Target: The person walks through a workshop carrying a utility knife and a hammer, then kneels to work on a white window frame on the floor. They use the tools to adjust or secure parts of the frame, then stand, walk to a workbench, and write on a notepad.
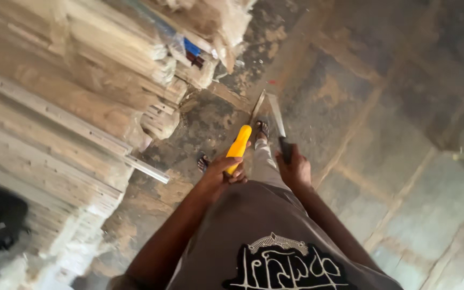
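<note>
Your left hand [225, 171] grips a yellow-handled tool [238, 147] pointed down, your right hand [295, 171] a black-handled blade [278, 121], both clear of your legs.

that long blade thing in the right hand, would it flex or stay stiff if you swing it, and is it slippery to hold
The long blade looks thin, flat metal, so probably light and slightly springy. The right hand wraps its dark handle fully, suggesting a secure grip.

workshop | stacked timber planks [98, 59] | metal rails [81, 134] | rough concrete floor [350, 107]
</note>
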The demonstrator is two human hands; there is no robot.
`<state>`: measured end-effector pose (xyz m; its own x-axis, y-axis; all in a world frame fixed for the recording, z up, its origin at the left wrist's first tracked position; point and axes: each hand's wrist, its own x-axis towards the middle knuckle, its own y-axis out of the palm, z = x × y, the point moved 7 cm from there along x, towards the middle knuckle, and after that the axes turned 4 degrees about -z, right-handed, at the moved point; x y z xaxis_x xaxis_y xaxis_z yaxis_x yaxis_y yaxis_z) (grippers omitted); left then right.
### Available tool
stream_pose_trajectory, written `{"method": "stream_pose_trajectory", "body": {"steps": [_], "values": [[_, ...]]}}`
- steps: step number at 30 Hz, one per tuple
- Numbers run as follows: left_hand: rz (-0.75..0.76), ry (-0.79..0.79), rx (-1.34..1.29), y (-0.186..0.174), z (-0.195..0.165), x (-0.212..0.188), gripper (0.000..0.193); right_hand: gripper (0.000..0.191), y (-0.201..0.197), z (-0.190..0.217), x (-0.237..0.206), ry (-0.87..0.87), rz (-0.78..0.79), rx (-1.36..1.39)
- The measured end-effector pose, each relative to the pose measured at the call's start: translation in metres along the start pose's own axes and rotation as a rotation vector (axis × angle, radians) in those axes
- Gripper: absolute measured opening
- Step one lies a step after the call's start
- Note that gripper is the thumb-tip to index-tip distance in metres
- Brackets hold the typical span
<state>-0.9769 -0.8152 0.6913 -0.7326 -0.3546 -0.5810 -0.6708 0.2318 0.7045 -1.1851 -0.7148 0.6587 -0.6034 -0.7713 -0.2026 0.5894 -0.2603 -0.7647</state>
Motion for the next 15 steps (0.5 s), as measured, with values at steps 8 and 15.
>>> {"method": "stream_pose_trajectory", "body": {"steps": [8, 15], "values": [[-0.266, 0.049, -0.033, 0.026, -0.001, 0.088, 0.020, 0.025, -0.008, -0.002, 0.159, -0.484, 0.279, -0.137], [-0.787, 0.196, -0.095, -0.065, 0.035, 0.065, 0.042, 0.024, -0.016, 0.024, 0.257, -0.807, 0.406, 0.005]]}}
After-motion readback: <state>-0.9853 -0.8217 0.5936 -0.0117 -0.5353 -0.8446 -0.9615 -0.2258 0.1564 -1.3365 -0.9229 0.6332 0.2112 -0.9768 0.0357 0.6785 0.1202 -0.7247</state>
